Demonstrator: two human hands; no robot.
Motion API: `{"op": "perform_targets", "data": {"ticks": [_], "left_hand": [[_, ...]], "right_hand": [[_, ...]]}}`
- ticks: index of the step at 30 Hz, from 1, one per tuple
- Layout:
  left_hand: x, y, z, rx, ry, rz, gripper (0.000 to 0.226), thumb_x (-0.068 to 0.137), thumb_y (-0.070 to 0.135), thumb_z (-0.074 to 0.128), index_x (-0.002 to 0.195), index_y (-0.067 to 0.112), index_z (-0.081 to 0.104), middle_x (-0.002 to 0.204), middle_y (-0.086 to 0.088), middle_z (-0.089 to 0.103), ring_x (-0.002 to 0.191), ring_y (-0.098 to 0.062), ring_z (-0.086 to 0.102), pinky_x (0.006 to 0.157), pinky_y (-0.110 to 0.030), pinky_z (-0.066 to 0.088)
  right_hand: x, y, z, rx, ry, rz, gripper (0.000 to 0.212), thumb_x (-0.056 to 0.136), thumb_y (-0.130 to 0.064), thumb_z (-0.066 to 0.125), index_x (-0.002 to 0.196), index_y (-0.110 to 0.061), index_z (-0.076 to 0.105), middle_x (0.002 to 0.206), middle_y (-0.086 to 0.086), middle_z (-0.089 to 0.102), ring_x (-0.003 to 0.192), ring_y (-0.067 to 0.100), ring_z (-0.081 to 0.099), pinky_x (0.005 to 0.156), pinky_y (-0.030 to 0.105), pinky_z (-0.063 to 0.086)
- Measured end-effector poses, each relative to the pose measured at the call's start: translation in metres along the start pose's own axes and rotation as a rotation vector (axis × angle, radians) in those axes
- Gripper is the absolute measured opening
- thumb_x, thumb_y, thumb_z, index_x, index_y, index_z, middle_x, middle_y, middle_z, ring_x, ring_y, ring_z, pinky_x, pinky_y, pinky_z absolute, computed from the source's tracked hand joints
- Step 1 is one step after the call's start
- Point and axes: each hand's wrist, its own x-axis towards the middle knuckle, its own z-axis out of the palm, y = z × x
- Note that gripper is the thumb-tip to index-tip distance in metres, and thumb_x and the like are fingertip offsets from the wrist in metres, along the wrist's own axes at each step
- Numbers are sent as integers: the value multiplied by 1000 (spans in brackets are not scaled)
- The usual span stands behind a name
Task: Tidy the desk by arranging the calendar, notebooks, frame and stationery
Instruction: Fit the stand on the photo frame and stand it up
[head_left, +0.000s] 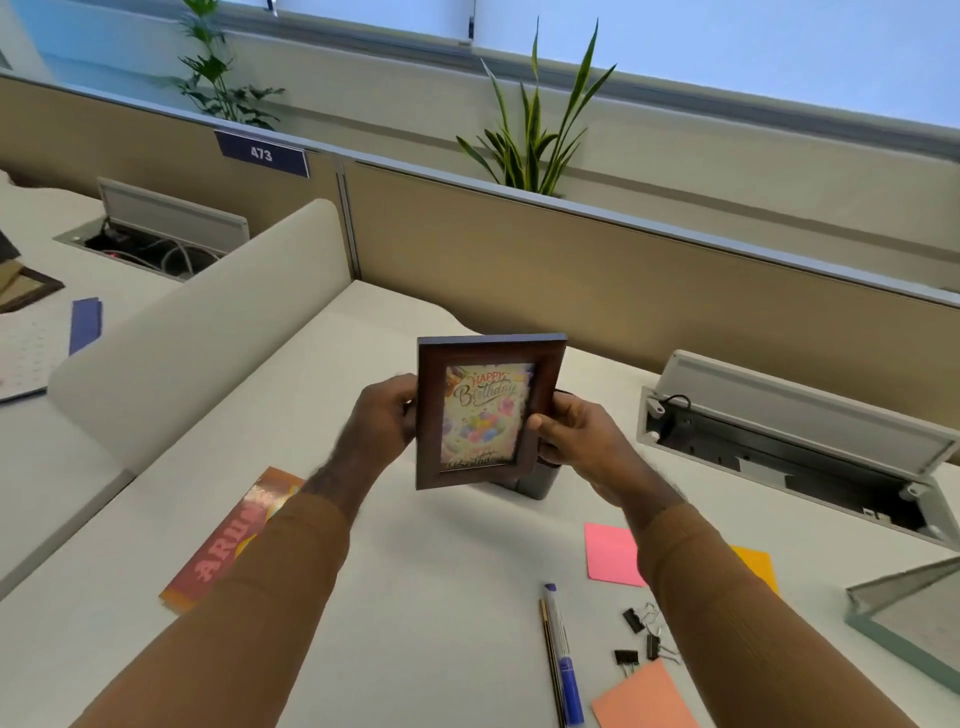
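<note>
— Across the smooth white desk (426, 613), what is taking up the most room?

— Behind it, a flat tan partition (623, 291) is running the whole width, with a curved cream divider (208, 332) standing at the left. A grey metal cable hatch (810, 415) is propped open at the right, showing dark sockets inside.

— And the frame?

— A rectangular frame (485, 410) of dark brown wood is being held upright above the middle of the desk, its glossy front showing a "Happy Birthday" card with balloons. The left hand (382, 421) is gripping its left edge; the right hand (576, 441) is gripping its right edge, thumb lying across the front of the wood. Both sleeves are a ribbed brown knit.

— Anything lying flat?

— A long booklet (218, 551) with red and orange print is lying under the left forearm. A pink paper square (610, 553) is sitting beside the right sleeve, an orange one (756, 564) is peeking out on the sleeve's other side, and a salmon sheet (644, 699) is lying at the bottom edge.

— Smaller things?

— A clear pen (563, 660) with blue cap is lying just beside a thin dark pencil (550, 665), roughly parallel. Three black binder clips (641, 636) with wire handles are lying scattered between the pen and the right sleeve.
</note>
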Motion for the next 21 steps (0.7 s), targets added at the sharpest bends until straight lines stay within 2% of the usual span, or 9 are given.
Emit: {"op": "perform_targets", "data": {"ticks": [1, 3, 5, 6, 9, 13, 16, 18, 21], "left_hand": [[-1, -4, -14, 2, 38, -29, 42, 71, -8, 47, 78, 27, 69, 87, -4, 70, 84, -21, 64, 71, -51, 59], [0, -14, -38, -57, 113, -85, 58, 73, -20, 49, 67, 33, 70, 72, 16, 69, 71, -2, 64, 63, -34, 58], [1, -20, -54, -189, 192, -206, 62, 80, -22, 42, 57, 27, 72, 60, 14, 67, 60, -1, 64, 61, -29, 55], [3, -25, -61, -234, 224, -259, 61, 82, -21, 40, 55, 23, 72, 56, 12, 66, 57, -2, 64, 61, -30, 55], [5, -42, -81, -320, 304, -335, 55, 82, -22, 42, 54, 16, 70, 53, 11, 67, 51, -2, 64, 53, -24, 55], [4, -73, -104, -313, 365, -377, 49, 82, -25, 42, 58, 11, 66, 50, 9, 66, 48, -1, 61, 46, -19, 52], [2, -90, -114, -243, 348, -354, 43, 75, -30, 48, 62, 8, 64, 51, 12, 67, 49, 2, 61, 46, -16, 51], [3, -99, -117, -284, 347, -389, 40, 77, -28, 47, 67, 6, 64, 53, 10, 68, 51, 0, 64, 46, -18, 52], [9, -111, -118, -369, 399, -465, 49, 82, -22, 41, 58, 11, 69, 54, 5, 69, 51, -6, 66, 46, -23, 54]], "right_hand": [[9, -1, 16, 9, -14, -10, 21, 94, -10, 55, 113, -15, 63, 113, 3, 70, 103, 17, 68, 78, 32, 57], [28, 0, 46, 2, -36, -23, 20, 94, -10, 56, 109, -19, 64, 115, 5, 68, 105, 16, 67, 86, 36, 57], [47, 2, 71, -29, -54, -26, 17, 93, -12, 58, 103, -24, 64, 111, 3, 68, 105, 16, 66, 90, 37, 56], [55, 4, 82, -49, -58, -25, 16, 93, -13, 58, 101, -25, 64, 107, 1, 68, 103, 16, 66, 87, 36, 57], [77, 8, 111, -45, -68, -15, 13, 94, -11, 57, 96, -23, 64, 96, -3, 68, 90, 9, 67, 67, 18, 54], [101, 17, 140, -96, -46, -46, 12, 91, -11, 60, 100, -18, 66, 91, -6, 64, 84, 10, 64, 62, 16, 50], [114, 23, 155, -127, -42, -45, 12, 91, -11, 61, 98, -19, 66, 91, -7, 65, 83, 8, 64, 65, 17, 52], [121, 28, 163, -118, -44, -29, 14, 92, -10, 60, 96, -23, 66, 91, -9, 65, 87, 9, 66, 71, 20, 55], [131, 36, 168, -109, -45, -9, 18, 92, -9, 58, 94, -26, 65, 91, -9, 65, 90, 12, 67, 76, 25, 57]]}}
